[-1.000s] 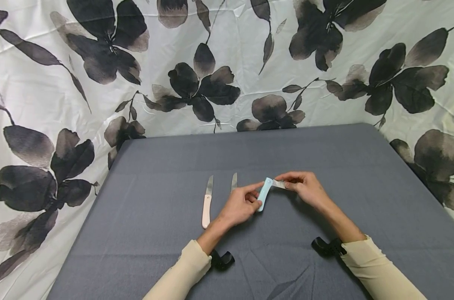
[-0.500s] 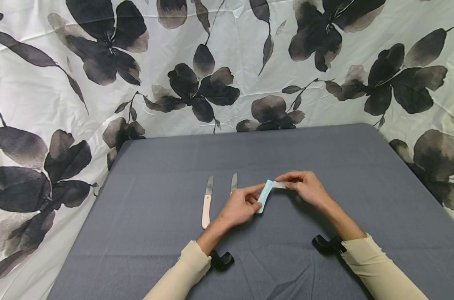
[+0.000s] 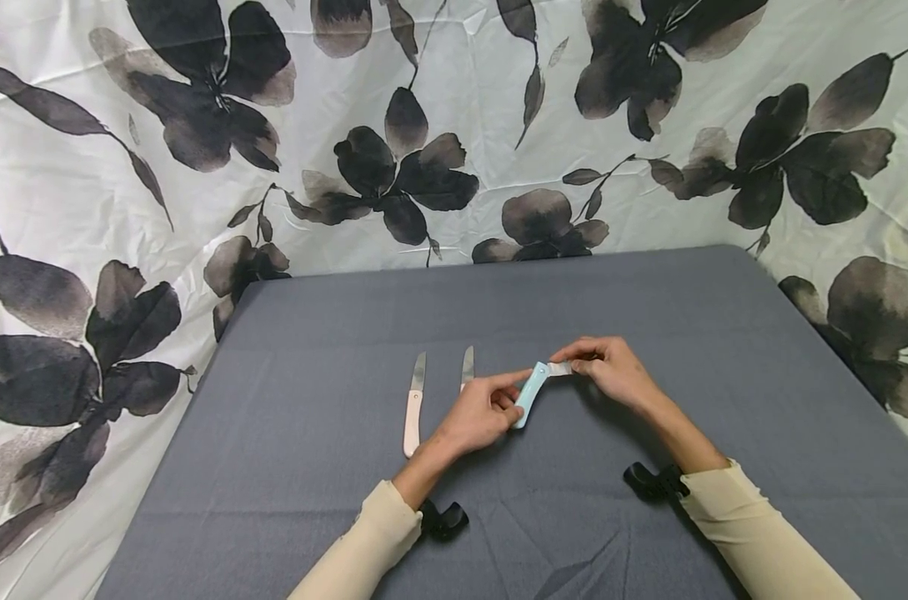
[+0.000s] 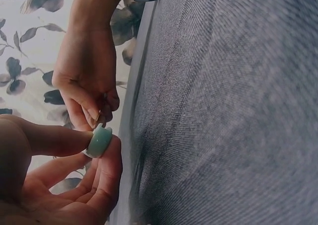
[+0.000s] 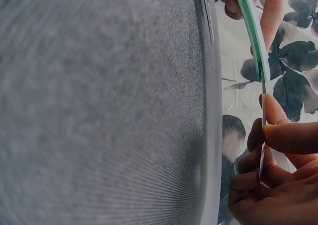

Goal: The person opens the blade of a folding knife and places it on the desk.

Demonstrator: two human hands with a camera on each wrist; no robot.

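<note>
A folding knife with a light blue handle (image 3: 531,395) is held between both hands above the table, its blade (image 3: 559,368) swung partway out at an angle. My left hand (image 3: 476,415) pinches the handle, index finger reaching along to the pivot end. My right hand (image 3: 613,368) pinches the blade between thumb and fingers, hiding its tip. In the left wrist view the handle's butt end (image 4: 100,141) shows between thumb and fingers. From the right wrist the handle (image 5: 254,32) appears edge-on, the thin blade (image 5: 263,158) running down into the fingers.
Left of the hands lies a knife with a pale pink handle (image 3: 413,410), blade pointing away. Beside it a second knife (image 3: 468,365) is mostly covered by my left hand. A grey cloth (image 3: 288,433) covers the table; a floral sheet (image 3: 499,108) hangs behind.
The blue handle has tilted slightly to the right and the blade has come a little more in line with it. My right hand has risen slightly; both grips stay the same.
</note>
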